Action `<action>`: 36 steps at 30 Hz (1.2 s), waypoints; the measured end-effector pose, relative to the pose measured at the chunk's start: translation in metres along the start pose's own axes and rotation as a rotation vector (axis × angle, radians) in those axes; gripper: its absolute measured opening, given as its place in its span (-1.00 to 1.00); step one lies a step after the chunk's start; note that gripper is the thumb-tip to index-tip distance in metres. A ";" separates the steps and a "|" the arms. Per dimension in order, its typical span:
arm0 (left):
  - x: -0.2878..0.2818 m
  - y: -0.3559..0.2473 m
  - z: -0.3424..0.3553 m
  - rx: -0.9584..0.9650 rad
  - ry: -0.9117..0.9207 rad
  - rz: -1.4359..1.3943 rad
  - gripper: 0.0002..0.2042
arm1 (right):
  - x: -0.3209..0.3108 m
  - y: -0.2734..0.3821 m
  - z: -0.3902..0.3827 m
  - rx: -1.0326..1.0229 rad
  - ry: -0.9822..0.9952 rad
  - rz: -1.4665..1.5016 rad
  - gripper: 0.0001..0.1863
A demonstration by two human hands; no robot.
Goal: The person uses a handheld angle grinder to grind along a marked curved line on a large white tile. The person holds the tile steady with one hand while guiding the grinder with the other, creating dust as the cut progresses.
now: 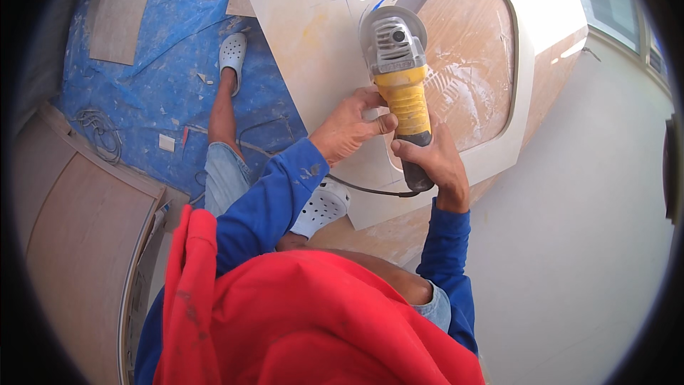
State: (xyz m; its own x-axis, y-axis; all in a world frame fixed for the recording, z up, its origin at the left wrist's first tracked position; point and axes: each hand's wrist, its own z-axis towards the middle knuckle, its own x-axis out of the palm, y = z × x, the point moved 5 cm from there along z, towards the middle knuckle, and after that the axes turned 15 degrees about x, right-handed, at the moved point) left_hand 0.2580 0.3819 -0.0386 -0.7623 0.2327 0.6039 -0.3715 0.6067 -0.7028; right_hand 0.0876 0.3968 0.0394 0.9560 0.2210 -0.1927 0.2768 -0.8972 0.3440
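A yellow, grey and black angle grinder [407, 103] points away from me over a pale panel [299, 21]. My right hand [440, 164] wraps its black rear handle, the thumb lying across the top. From the left side, my left hand [353, 127] grips the yellow body with curled fingers, some hidden behind the tool. At the far end, the round disc [417, 20] shows around the grey gear head, near the left edge of a large rounded cutout [474, 64] in the panel. A black cord [367, 190] runs from the handle's end toward the left.
Blue plastic sheeting [171, 93] covers the floor at left, with a loose board [125, 11] and coiled cable [100, 130]. Curved wooden pieces [85, 235] stand at lower left. A pale wall [570, 207] bounds the right. My white clogs [324, 207] are beside the panel.
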 end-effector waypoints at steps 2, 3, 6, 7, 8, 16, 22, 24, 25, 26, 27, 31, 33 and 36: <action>0.001 -0.002 0.000 0.004 0.004 -0.020 -0.20 | 0.001 0.002 -0.002 0.011 0.015 0.022 -0.20; 0.001 -0.003 0.001 0.004 0.006 -0.031 -0.20 | 0.002 0.003 -0.003 0.018 0.022 0.043 -0.21; 0.001 -0.004 0.001 -0.009 -0.004 -0.052 -0.20 | 0.005 0.007 -0.005 0.031 0.038 0.093 -0.21; 0.001 -0.004 0.001 -0.015 -0.012 -0.057 -0.20 | 0.005 0.007 -0.006 0.041 0.037 0.102 -0.22; 0.001 -0.004 0.001 -0.012 -0.010 -0.068 -0.21 | 0.005 0.008 -0.007 0.054 0.033 0.106 -0.22; 0.002 -0.004 0.002 0.013 -0.007 -0.089 -0.22 | 0.005 0.010 -0.006 0.047 0.027 0.083 -0.22; 0.002 -0.004 0.002 0.017 -0.011 -0.103 -0.25 | 0.005 0.010 -0.004 0.042 0.024 0.074 -0.22; 0.002 -0.004 0.003 0.016 -0.014 -0.107 -0.25 | 0.005 0.012 -0.004 0.042 0.023 0.071 -0.23; 0.001 -0.004 0.002 0.009 -0.021 -0.106 -0.25 | 0.004 0.012 -0.003 0.042 0.022 0.069 -0.23; 0.002 -0.005 0.002 0.012 -0.020 -0.111 -0.25 | 0.004 0.012 -0.003 0.050 0.016 0.061 -0.23; 0.002 -0.005 0.002 0.011 -0.022 -0.112 -0.26 | 0.004 0.013 -0.004 0.045 0.021 0.077 -0.23; 0.002 -0.005 0.003 0.010 -0.029 -0.110 -0.27 | 0.005 0.014 -0.003 0.038 0.023 0.100 -0.24; 0.002 -0.005 0.002 0.012 -0.034 -0.127 -0.28 | 0.005 0.015 -0.003 0.037 0.026 0.102 -0.24; 0.003 -0.006 0.002 0.010 -0.038 -0.140 -0.27 | 0.005 0.016 -0.004 0.042 0.028 0.097 -0.25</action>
State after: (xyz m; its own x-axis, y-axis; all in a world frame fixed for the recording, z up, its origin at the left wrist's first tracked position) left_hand 0.2569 0.3776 -0.0338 -0.7224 0.1172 0.6815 -0.4803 0.6239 -0.6165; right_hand 0.0970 0.3849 0.0473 0.9806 0.1428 -0.1343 0.1794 -0.9299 0.3210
